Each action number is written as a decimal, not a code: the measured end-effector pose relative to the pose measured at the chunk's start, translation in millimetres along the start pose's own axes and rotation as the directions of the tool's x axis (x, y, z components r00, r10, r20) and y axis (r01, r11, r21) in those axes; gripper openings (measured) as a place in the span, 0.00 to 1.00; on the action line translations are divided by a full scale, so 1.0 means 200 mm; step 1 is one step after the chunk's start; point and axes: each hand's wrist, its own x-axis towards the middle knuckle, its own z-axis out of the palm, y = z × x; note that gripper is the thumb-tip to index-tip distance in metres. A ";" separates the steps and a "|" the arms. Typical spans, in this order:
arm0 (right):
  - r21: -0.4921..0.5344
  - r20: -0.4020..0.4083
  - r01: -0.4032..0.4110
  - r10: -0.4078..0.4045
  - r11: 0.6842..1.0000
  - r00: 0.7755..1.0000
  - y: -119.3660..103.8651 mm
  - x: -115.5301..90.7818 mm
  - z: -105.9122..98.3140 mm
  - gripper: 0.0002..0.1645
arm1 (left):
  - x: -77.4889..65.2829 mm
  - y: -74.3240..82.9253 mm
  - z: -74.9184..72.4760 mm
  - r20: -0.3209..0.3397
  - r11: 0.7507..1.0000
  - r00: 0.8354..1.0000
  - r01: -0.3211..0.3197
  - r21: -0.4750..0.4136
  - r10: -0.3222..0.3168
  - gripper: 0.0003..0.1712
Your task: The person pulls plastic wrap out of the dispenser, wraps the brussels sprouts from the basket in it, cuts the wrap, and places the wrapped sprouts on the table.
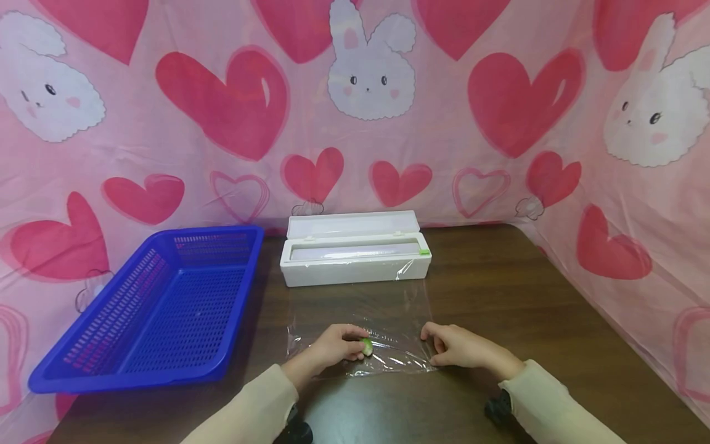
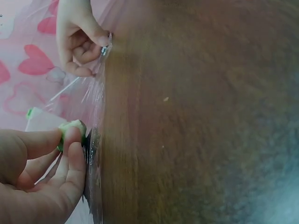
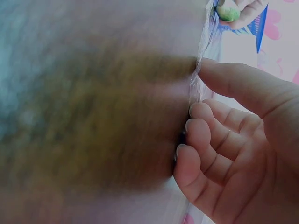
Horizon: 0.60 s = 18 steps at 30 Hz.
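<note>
So, left hand (image 1: pixel 338 345) has the green piece (image 1: pixel 367 346) pinched in its fingertips, right over the near strip of the film (image 1: pixel 394 336). Can't tell whether it actually touches the plastic. All this is around the middle of the desk (image 1: pixel 499 277), well in from its right edge. Right hand (image 1: pixel 460 346) is at the film's near right corner, thumb on the edge and fingers curled under. Whether that's a proper pinch I can't tell, since one wrist view shows a gap between thumb and fingers.

Film runs from the open box (image 1: pixel 355 269) near the desk's far edge, and the near strip is wrinkled. My take on doing this bit well: get thumb and finger firmly on that corner, then draw it gently outward, toward the desk's right edge, so the creases ease out. Don't yank, or the film could stick to itself or drag the box along. Hold the piece lightly and don't snag the plastic with your fingertips. The basket (image 1: pixel 133 379) along the desk's left edge is out of the way, so leave it be.
</note>
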 end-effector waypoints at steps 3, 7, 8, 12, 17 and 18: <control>0.003 0.002 -0.003 0.003 1.000 1.000 0.00 0.00 0.00 0.21 | 0.00 0.00 0.00 0.002 1.000 1.000 0.007 0.018 -0.007 0.16; 0.002 0.005 -0.004 0.004 1.000 1.000 0.00 0.00 0.00 0.21 | 0.01 0.01 -0.01 0.022 0.998 1.000 0.012 0.065 -0.014 0.17; 0.001 0.005 -0.003 0.003 1.000 1.000 0.00 0.00 0.00 0.21 | 0.01 0.01 -0.01 0.030 0.997 0.999 0.013 0.080 -0.016 0.17; -0.001 0.006 0.007 -0.007 1.000 1.000 0.00 0.00 0.00 0.21 | 0.02 0.02 -0.01 0.061 0.990 0.998 0.009 0.138 -0.017 0.18; 0.000 0.008 -0.006 0.006 1.000 1.000 -0.01 0.00 -0.01 0.21 | 0.01 0.02 -0.01 0.061 0.988 0.998 -0.003 0.152 -0.006 0.18; 0.000 0.010 -0.013 0.013 1.000 1.000 -0.01 0.00 -0.01 0.21 | 0.00 0.02 -0.01 0.058 0.988 0.998 -0.004 0.151 -0.005 0.19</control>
